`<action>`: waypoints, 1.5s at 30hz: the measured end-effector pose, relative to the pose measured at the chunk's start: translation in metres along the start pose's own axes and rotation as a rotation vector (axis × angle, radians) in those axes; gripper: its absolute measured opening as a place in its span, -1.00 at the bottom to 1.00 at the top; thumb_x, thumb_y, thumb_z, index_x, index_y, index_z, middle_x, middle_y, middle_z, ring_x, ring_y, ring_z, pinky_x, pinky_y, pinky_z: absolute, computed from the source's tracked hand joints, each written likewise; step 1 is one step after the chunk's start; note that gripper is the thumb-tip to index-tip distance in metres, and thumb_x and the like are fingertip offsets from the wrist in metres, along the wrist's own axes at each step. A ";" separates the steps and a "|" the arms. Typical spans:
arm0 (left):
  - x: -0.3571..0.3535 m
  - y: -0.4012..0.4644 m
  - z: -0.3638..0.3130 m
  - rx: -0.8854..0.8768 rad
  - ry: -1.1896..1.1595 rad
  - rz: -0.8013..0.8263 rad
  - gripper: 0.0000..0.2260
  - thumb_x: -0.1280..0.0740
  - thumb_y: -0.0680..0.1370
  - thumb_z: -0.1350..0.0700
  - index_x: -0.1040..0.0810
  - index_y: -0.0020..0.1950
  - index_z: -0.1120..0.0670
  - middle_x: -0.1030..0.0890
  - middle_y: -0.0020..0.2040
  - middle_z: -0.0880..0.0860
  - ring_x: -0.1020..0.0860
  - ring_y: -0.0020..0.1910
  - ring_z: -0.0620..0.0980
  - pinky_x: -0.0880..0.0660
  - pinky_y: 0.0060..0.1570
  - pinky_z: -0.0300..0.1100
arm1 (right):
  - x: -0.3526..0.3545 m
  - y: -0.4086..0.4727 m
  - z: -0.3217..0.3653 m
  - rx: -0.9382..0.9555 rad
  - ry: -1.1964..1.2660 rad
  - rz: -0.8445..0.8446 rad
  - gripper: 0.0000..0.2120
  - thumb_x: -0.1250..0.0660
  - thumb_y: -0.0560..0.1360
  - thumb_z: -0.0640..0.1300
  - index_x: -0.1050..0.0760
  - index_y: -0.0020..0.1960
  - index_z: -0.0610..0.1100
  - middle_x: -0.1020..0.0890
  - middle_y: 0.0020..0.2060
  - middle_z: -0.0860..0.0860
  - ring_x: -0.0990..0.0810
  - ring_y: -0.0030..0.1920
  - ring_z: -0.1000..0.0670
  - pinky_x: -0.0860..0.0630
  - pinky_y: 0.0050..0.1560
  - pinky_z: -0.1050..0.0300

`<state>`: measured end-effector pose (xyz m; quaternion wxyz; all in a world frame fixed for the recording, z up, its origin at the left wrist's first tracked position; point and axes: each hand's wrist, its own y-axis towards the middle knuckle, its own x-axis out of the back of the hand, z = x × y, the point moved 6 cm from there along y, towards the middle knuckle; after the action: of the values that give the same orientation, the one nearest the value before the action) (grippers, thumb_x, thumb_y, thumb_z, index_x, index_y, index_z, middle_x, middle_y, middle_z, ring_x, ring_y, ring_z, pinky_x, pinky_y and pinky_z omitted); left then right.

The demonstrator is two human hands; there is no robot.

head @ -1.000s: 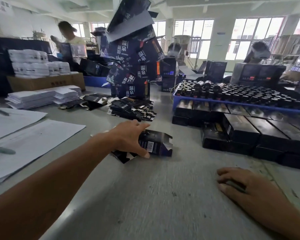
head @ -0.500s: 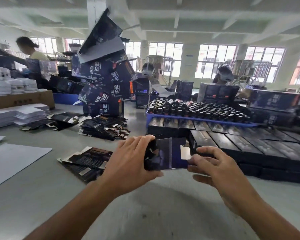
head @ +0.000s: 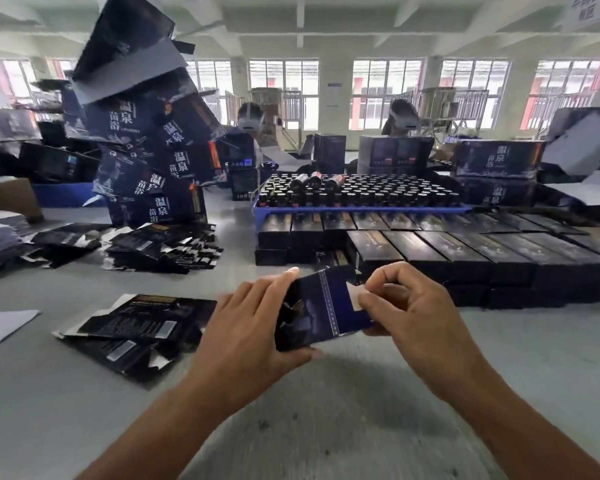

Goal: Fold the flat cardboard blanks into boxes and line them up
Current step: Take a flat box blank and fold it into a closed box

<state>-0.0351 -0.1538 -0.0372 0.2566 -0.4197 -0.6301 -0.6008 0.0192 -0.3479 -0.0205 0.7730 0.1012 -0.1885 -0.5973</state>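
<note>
Flaps come next on the dark blue printed cardboard blank (head: 321, 306) that you hold up above the grey table (head: 326, 427), in the near middle of the scene. Your left hand (head: 246, 327) wraps the left end, thumb underneath and fingers over the top edge, so it is grasping the sleeve; your right hand (head: 409, 306) pinches the pale end flap (head: 355, 296) at the right end between thumb and forefinger. Judging from this, the sleeve is partly opened and the end is not yet closed. Square the body first with a light squeeze of the left hand, so the creases stand true, then bend the flap along its scored line rather than across it. Keep the left grip gentle; thin card like this probably dents easily. Once both ends are tucked, set the box against the rows of finished dark rectangular boxes (head: 465, 251) on the far right, edges flush. The loose pile of flat dark blanks (head: 132, 327) on the near left is within reach for the one after.
</note>
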 end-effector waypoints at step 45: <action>0.028 -0.007 -0.041 -0.328 -0.089 -0.211 -0.56 -0.25 0.49 -0.24 -0.48 0.34 -0.16 -0.47 0.33 0.07 -0.47 0.23 0.08 -0.54 0.03 0.03 | -0.005 -0.011 -0.004 -0.015 0.009 0.182 -0.70 -0.33 0.61 -0.17 -0.51 0.21 0.20 -0.71 -0.03 0.11 -0.72 -0.09 0.06 -0.61 -0.24 0.22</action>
<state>-0.0630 -0.1875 -0.0123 0.0921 -0.4138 -0.5749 -0.6998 0.0096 -0.3459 -0.0293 0.8256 0.0808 -0.1889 -0.5256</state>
